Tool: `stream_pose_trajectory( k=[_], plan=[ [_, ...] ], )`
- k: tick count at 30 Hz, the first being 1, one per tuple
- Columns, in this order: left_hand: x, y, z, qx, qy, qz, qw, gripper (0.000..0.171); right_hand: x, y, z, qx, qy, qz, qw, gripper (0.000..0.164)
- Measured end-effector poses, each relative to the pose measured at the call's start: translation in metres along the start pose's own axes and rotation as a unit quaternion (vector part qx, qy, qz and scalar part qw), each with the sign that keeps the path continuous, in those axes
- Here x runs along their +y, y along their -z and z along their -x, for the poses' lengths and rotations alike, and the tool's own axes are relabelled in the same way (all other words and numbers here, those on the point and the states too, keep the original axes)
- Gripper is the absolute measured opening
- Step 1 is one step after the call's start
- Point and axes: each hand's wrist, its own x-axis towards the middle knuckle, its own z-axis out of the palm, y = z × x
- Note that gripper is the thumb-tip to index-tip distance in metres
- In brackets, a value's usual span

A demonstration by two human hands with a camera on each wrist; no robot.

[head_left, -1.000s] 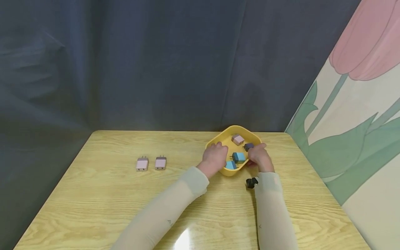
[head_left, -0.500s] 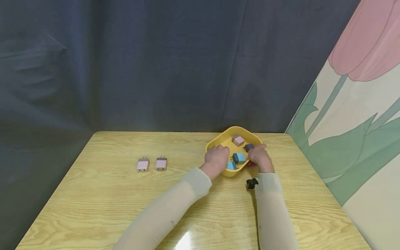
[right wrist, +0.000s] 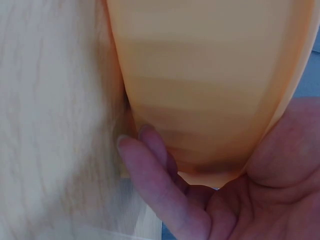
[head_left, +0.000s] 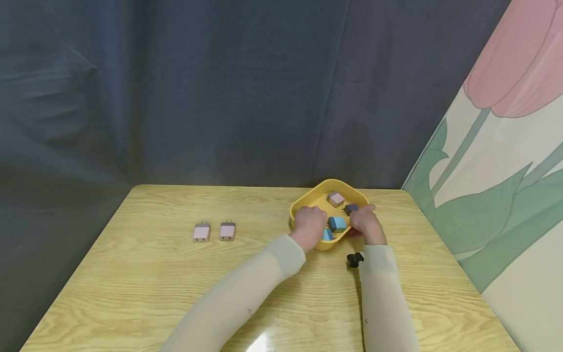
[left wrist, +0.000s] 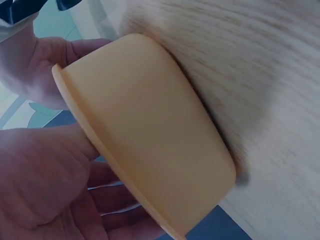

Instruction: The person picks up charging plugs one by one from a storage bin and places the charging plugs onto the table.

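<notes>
A yellow plastic bin stands at the back right of the table. Inside it lie a pink charger plug, a dark purple one, a blue one and another blue one, partly covered. My left hand reaches over the near-left rim into the bin; its fingertips are hidden behind the wall in the left wrist view, so any hold is unseen. At the right side, my right hand grips the bin's rim, with fingers against the outer wall.
Two pink charger plugs lie side by side on the wooden table, left of the bin. A dark curtain hangs behind the table. A wall with painted tulips borders the right. A black device sits at the right wrist.
My left hand has shifted slightly right and further into the bin, covering more of the nearest blue charger plug. The right hand and the bin stay in place.
</notes>
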Motion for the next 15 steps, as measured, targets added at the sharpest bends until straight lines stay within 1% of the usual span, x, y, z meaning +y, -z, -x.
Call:
stream_pose_trajectory(
  k=[3, 9, 12, 15],
  plan=[
    [0.0028, -0.0005, 0.0004, 0.002, 0.009, -0.021, 0.9997, 0.019, 0.0002, 0.0001, -0.0012, 0.001, 0.001, -0.005, 1.0, 0.072],
    [0.0054, 0.0007, 0.0025, 0.005, 0.024, -0.033, 0.9992, 0.02, 0.0007, 0.0, -0.0021, -0.001, 0.0, -0.006, 1.0, 0.073],
    [0.006, -0.0004, 0.0029, 0.005, 0.022, -0.031, 0.9993, 0.02, 0.0014, 0.0001, -0.0018, -0.002, 0.001, -0.006, 1.0, 0.073],
    [0.0054, -0.0024, 0.0013, 0.012, 0.012, -0.025, 0.9996, 0.018, 0.0022, 0.0003, -0.0009, -0.002, 0.005, -0.009, 1.0, 0.072]
  ],
)
